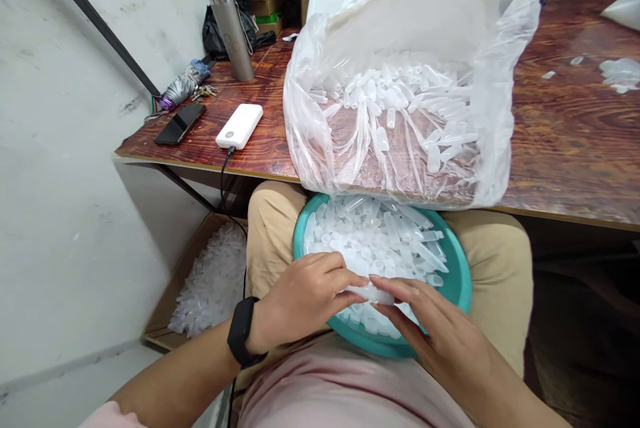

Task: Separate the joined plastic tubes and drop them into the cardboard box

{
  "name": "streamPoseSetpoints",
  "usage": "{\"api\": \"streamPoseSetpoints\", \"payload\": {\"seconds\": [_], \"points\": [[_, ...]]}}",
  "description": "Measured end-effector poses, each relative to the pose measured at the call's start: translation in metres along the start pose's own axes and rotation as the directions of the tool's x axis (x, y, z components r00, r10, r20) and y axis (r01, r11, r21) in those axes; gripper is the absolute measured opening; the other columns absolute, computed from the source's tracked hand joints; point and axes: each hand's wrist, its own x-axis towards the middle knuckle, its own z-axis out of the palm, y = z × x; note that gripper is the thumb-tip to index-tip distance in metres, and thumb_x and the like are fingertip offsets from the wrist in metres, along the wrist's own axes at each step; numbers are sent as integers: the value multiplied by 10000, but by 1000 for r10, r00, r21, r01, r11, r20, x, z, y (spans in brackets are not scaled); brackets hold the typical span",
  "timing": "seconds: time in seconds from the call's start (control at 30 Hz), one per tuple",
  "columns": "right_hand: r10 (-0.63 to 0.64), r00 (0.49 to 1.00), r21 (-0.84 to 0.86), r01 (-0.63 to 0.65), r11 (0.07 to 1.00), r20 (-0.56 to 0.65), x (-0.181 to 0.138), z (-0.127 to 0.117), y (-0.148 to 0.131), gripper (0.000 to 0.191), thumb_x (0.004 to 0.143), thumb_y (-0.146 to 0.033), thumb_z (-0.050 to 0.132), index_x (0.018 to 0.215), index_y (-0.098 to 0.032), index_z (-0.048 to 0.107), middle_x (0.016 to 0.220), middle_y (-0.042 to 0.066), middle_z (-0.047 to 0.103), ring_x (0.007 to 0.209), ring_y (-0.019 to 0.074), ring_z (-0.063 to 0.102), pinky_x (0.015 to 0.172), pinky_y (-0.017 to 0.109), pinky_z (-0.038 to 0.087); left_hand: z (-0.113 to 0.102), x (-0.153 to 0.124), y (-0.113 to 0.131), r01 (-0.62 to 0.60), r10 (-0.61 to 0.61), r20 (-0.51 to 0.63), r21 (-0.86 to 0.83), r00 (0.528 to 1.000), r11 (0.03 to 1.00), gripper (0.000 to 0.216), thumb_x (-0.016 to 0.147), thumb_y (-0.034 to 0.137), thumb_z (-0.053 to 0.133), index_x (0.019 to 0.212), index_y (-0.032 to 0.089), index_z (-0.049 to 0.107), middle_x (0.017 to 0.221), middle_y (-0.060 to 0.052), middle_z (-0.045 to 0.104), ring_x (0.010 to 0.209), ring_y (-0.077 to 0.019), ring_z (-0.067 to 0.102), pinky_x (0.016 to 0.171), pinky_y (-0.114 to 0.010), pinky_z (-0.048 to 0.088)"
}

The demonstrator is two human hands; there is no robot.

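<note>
Over a teal basin [463,281] on the lap, my left hand [310,288] and my right hand [430,321] both pinch a short stack of translucent white false nail tips [374,293]. The left thumb and fingers grip its left end; the right fingers close round its right end. How many tips are in the stack, I cannot tell. A heap of loose nail tips [367,231] fills the basin beneath the hands, and part of it is hidden by them. Around my left wrist is a black band [243,333].
On the table [570,168] a clear plastic bag [500,115] lies open, holding more nail tips [390,91]. Further left are a power bank [240,126] with a cable, a phone [180,124] and a flask [227,21]. A carton [153,331] of translucent pieces stands on the floor.
</note>
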Motion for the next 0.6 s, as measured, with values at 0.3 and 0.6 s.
{"api": "streamPoseSetpoints", "payload": {"seconds": [0.3, 0.6], "points": [[194, 981, 79, -194, 978, 5, -5, 10, -15, 356, 1095, -341, 401, 1439, -290, 480, 1174, 92, 758, 1028, 198, 770, 818, 299, 653, 10, -2, 5, 36, -43, -66, -99, 997, 994, 237, 1006, 365, 627, 1101, 176, 733, 894, -29, 647, 827, -160, 659, 762, -278, 528], [207, 973, 22, -210, 977, 104, -6, 6, -4, 453, 1086, -355, 404, 1534, -300, 370, 1195, 101, 757, 1030, 220, 775, 841, 345, 649, 15, 1, 7, 56, -64, -66, -118, 996, 991, 238, 1009, 382, 621, 1086, 188, 736, 895, -34, 686, 842, -170, 671, 778, -283, 534]]}}
